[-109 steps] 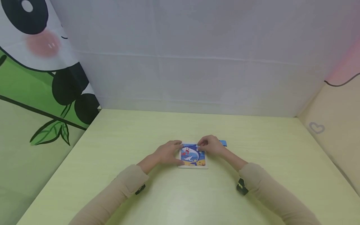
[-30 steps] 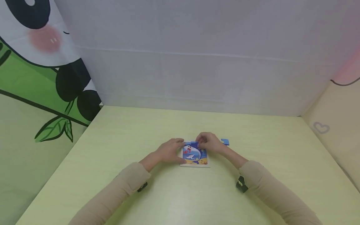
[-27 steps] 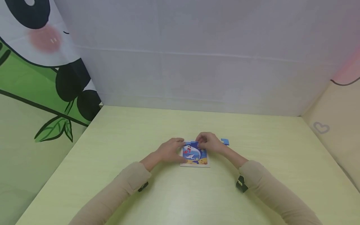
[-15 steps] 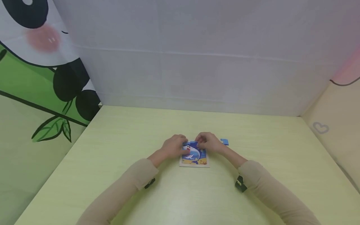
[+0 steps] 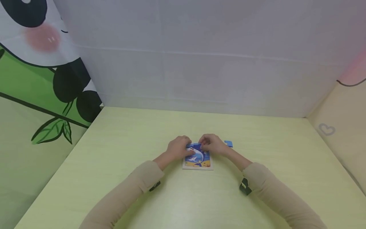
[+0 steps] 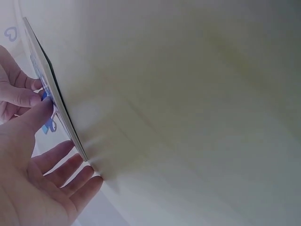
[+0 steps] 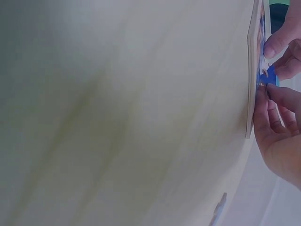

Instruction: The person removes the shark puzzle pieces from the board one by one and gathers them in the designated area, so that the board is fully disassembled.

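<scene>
A small square jigsaw puzzle board (image 5: 198, 164) with a whale picture and pale frame lies on the table. My left hand (image 5: 178, 148) holds its upper left corner; the thumb lies on the picture and the fingers reach the edge. In the left wrist view, the left hand (image 6: 35, 160) has its fingers spread along the board's edge. My right hand (image 5: 215, 145) is at the upper right and pinches a blue puzzle piece (image 7: 269, 74), which stands partly raised from the board. Its exact seat is hidden by the fingers.
Another blue puzzle piece (image 5: 228, 143) lies on the table, just beyond the right hand. The pale yellow table (image 5: 183, 200) meets a white cloth wall (image 5: 183, 79) at the back. Printed panels stand at both sides.
My left hand has shifted right and up the board, its thumb going from the lower left edge onto the picture. The right hand stays almost still at the upper right.
</scene>
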Tool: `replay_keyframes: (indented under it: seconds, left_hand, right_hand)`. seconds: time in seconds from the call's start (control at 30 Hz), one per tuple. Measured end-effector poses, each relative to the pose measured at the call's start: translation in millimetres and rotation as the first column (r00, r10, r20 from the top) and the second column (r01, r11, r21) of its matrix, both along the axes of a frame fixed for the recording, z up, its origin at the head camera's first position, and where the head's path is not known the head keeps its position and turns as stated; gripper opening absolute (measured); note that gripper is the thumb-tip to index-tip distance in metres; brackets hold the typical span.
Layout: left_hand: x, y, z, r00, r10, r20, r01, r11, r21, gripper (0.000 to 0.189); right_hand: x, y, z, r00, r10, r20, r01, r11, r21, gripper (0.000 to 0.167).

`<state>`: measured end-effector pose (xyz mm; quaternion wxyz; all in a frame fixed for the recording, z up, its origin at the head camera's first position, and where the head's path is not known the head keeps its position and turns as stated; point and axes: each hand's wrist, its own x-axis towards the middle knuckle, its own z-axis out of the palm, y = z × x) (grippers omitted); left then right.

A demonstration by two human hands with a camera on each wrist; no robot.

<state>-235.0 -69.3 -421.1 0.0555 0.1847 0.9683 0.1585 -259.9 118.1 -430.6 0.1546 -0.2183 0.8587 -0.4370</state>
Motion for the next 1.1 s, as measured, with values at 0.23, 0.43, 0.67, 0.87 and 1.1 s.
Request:
replay_keyframes:
  seconds: [0.23, 0.43, 0.67, 0.87, 1.1]
  left_hand:
    - [-1.9, 2.3, -1.9, 1.0, 0.022, 0.011, -0.022, 1.0, -0.009, 0.05]
    - [-3.4, -2.2, -4.5, 0.999, -0.038, 0.024, 0.037, 0.999, 0.014, 0.049]
    - [0.7, -10.5, -2.6, 0.987, -0.148, 0.06, 0.147, 0.989, 0.013, 0.057]
    - [9.0, -17.3, 0.0, 0.978, -0.199, 0.061, 0.199, 0.98, 0.01, 0.06]
    - [12.5, -24.3, 0.4, 0.972, -0.217, 0.087, 0.218, 0.976, 0.005, 0.06]
  right_hand:
    - [0.7, 1.8, 1.3, 1.0, 0.003, 0.016, -0.003, 0.999, -0.044, 0.014]
    - [-0.8, 1.6, -1.7, 0.999, -0.025, 0.032, 0.026, 0.999, -0.031, 0.014]
    - [-0.2, 4.2, -1.2, 0.999, -0.037, 0.032, 0.038, 0.999, -0.027, 0.014]
    - [-0.3, 6.1, -1.5, 0.999, -0.033, 0.029, 0.034, 0.999, -0.036, 0.015]
    - [0.2, 15.3, 5.4, 0.999, -0.046, -0.013, 0.046, 0.999, -0.019, 0.017]
